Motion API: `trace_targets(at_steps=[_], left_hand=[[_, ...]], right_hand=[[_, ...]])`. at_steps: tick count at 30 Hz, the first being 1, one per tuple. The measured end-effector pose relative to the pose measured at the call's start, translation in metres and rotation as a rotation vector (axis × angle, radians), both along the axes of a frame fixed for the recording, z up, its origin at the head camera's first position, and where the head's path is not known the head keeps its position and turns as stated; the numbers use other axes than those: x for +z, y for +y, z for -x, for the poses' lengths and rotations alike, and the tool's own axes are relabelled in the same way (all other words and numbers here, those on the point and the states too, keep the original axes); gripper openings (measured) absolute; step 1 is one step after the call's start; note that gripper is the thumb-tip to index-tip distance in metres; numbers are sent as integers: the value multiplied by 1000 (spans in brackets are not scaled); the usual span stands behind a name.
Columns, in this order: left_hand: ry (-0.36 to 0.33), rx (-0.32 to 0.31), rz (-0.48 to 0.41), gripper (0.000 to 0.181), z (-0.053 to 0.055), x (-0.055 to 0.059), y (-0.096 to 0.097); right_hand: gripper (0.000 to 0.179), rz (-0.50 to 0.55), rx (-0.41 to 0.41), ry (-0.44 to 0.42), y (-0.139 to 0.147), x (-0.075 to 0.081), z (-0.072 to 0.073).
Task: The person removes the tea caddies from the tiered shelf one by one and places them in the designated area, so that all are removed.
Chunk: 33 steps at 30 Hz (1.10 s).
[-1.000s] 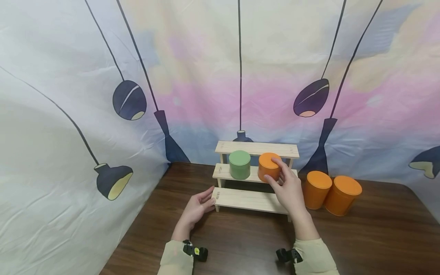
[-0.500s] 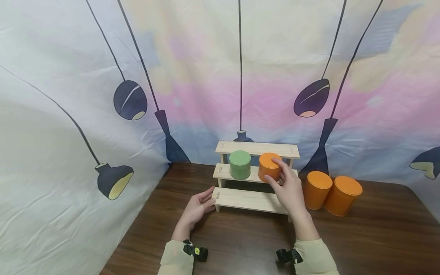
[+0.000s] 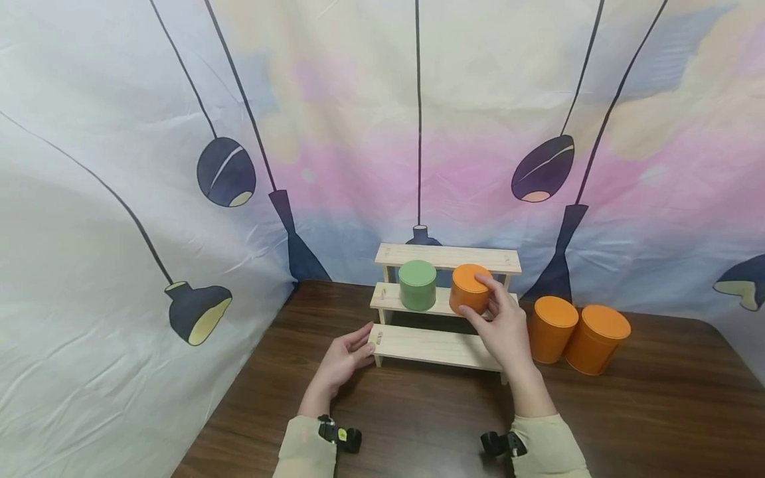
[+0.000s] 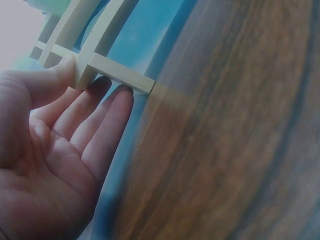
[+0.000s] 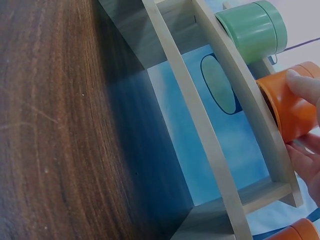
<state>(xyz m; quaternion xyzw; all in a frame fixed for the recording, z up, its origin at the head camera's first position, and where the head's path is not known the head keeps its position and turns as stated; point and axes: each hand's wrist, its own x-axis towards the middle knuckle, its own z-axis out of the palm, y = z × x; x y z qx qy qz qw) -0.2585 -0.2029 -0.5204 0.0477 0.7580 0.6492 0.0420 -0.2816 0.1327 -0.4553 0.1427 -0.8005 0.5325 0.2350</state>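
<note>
A three-tier wooden shelf (image 3: 436,348) stands on the table. On its middle tier sit a green lidded canister (image 3: 417,285) and, to the right, an orange lidded canister (image 3: 470,289). My right hand (image 3: 505,326) holds this orange canister, thumb on its near side and fingers round the right; in the right wrist view the canister's base (image 5: 279,112) is at the tier's front edge. My left hand (image 3: 338,362) grips the left end of the bottom tier, its thumb (image 4: 64,71) against the board and its fingers (image 4: 107,125) at the side support.
Two taller orange canisters, one on the left (image 3: 553,330) and one on the right (image 3: 596,340), stand close together right of the shelf. Behind the dark wooden table (image 3: 430,425) hangs a cloth (image 3: 358,133) printed with lamps.
The orange canister and my right hand's fingers have shifted very slightly to the right. My left hand and the green canister stay where they were.
</note>
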Motion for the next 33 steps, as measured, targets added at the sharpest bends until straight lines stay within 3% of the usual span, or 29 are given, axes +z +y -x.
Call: trace_targets(at_steps=[18,26,33], left_hand=[[-12,3,-11,55,1,-1,-1],[-21,23,-11,54,1,-1,0],[-18,24,-14,55,2,-1,1]], right_hand=[[72,-22,-1,-40,1,0,-5],[70,-39,-7,-87,10,7,-15],[68,-45,-21,-55,22,11,-26]])
